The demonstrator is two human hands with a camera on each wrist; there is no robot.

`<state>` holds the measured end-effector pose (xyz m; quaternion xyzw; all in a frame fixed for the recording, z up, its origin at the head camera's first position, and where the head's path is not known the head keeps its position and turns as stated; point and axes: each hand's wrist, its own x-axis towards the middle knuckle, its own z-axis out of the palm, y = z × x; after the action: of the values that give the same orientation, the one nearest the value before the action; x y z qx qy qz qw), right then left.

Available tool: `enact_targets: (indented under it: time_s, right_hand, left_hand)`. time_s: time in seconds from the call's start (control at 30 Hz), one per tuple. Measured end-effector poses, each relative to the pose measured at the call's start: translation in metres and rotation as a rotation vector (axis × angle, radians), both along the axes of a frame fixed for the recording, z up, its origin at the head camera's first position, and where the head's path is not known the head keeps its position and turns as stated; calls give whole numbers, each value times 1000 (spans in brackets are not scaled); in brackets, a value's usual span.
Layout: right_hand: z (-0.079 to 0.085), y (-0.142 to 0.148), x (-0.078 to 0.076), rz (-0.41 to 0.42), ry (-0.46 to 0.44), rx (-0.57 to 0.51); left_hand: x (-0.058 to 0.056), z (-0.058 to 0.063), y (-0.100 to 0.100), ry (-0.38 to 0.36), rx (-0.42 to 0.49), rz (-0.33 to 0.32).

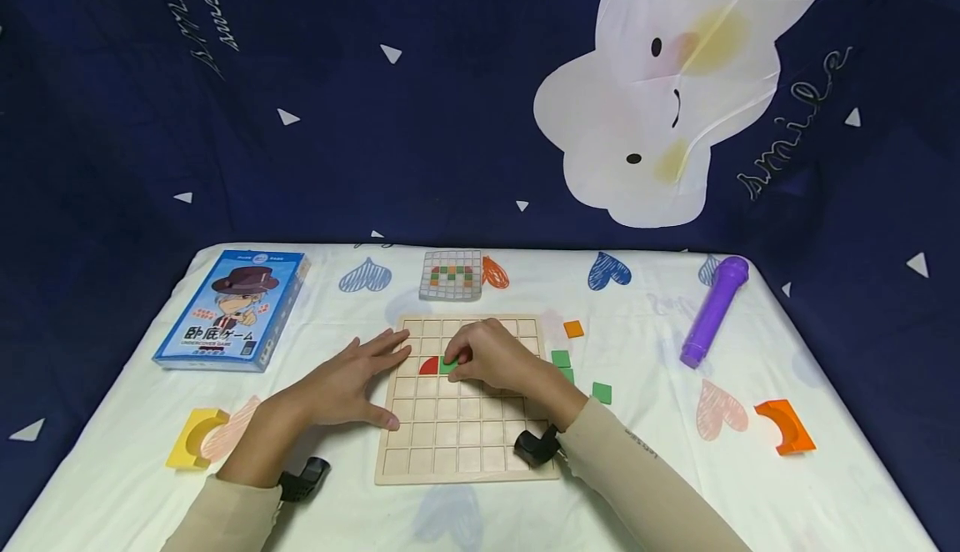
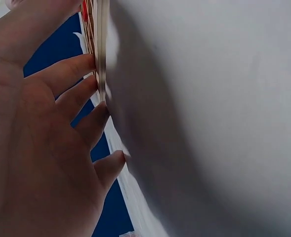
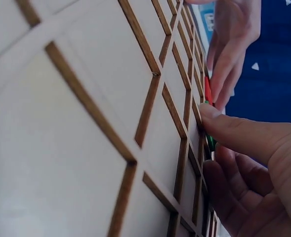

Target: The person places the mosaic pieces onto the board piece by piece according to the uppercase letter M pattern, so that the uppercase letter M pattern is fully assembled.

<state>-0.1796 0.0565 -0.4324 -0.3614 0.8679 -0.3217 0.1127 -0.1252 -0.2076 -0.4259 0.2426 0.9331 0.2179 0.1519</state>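
A wooden grid board (image 1: 467, 459) lies flat on the table. My right hand (image 1: 495, 358) is over its upper middle, thumb and fingers pinching a green square tile (image 1: 446, 367) at a cell. Immediately left of that tile, a red quarter-circle piece (image 1: 428, 366) sits in the grid. In the right wrist view, the thumb touches the green tile (image 3: 210, 141) beside the red piece (image 3: 207, 91). My left hand (image 1: 341, 385) is spread at the board's left edge, with extended fingers touching it. The left wrist view shows those fingertips along the board's side (image 2: 102, 54).
Right of the board lie several loose green tiles (image 1: 602, 393) and an orange tile (image 1: 573, 329). Behind it is a pattern card (image 1: 450, 289). A blue game box (image 1: 231, 310), yellow arch block (image 1: 197, 439), orange arch block (image 1: 786, 429) and purple microphone-shaped object (image 1: 712, 314) stand farther out.
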Motion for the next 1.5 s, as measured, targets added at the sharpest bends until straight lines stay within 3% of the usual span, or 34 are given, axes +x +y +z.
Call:
enact_targets:
  time_s: [0.47, 0.83, 1.2, 1.5]
  right_hand:
    - [0, 0, -5, 13, -30, 28]
    - [13, 8, -11, 113, -49, 147]
    - [17, 28, -13, 117, -91, 57]
    - [16, 72, -18, 35, -101, -25]
  left_hand:
    - [0, -1, -2, 0, 23, -14]
    - [-1, 0, 0, -4, 20, 1]
    - [-1, -1, 0, -6, 32, 9]
    - [0, -3, -1, -4, 28, 11]
